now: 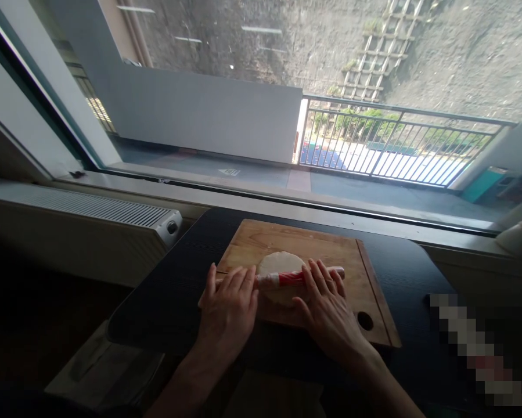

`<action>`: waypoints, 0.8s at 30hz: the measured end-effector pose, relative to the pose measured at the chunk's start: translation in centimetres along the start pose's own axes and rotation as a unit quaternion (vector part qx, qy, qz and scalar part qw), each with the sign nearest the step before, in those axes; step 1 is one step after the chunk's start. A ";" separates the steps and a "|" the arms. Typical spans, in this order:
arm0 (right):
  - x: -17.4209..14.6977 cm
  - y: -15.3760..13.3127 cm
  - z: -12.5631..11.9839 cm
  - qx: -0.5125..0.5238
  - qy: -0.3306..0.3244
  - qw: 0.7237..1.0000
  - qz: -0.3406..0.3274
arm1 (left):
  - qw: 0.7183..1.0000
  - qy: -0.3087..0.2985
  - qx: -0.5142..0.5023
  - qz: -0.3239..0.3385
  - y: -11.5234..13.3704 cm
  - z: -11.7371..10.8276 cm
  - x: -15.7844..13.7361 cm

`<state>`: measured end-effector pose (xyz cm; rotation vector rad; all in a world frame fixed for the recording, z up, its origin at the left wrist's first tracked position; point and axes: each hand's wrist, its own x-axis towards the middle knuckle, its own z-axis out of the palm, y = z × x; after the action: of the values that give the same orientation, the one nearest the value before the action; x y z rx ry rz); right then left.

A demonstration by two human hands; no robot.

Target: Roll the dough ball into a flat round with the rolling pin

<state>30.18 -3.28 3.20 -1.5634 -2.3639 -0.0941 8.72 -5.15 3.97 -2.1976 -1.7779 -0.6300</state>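
A rolling pin (290, 279), with a red band and a pale wrapped section at its middle, lies across a flat round of dough (280, 262). Both rest on a wooden cutting board (326, 244). My left hand (229, 302) is curled over the pin's left end, fingers on top and hiding most of that end. Over the right part sits my right hand (326, 299), its fingers bent across the pin and its thumb on the near side. The pin's right tip shows beyond my fingers. Part of the dough is visible on the near side of the pin.
The board lies on a dark table (173, 290) with rounded corners. A radiator (112, 212) stands to the left, and a large window with a sill (261, 197) runs behind the table. A pixelated object (474, 348) lies at the right edge. The board has a round hole (365, 320).
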 end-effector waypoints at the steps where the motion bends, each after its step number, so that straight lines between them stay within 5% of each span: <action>1: 0.0 0.0 0.0 -0.002 -0.002 1.000 0.004 | 1.000 0.001 0.001 0.004 0.0 0.3 0.2; 10: 14.7 -1.0 0.5 0.047 -0.123 0.991 -0.010 | 0.999 -0.016 0.031 -0.007 0.6 0.5 1.5; 13: 12.4 -0.6 0.3 0.053 -0.089 0.995 -0.007 | 0.999 -0.023 0.030 -0.004 0.5 0.4 1.6; 19: 0.1 -0.2 -0.1 0.019 0.004 0.999 0.026 | 1.000 0.017 0.017 0.009 0.7 1.5 1.7; 21: -0.4 -0.4 0.0 0.011 0.009 0.999 0.036 | 1.000 0.026 0.013 0.012 0.8 2.1 2.0; 24: 4.2 -0.2 0.4 0.017 0.002 0.998 0.057 | 0.999 0.029 0.012 0.005 0.8 2.7 2.8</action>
<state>28.42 0.44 3.99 -1.6760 -2.2559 -0.0331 10.44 -1.69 3.02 -2.1473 -1.7363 -0.6598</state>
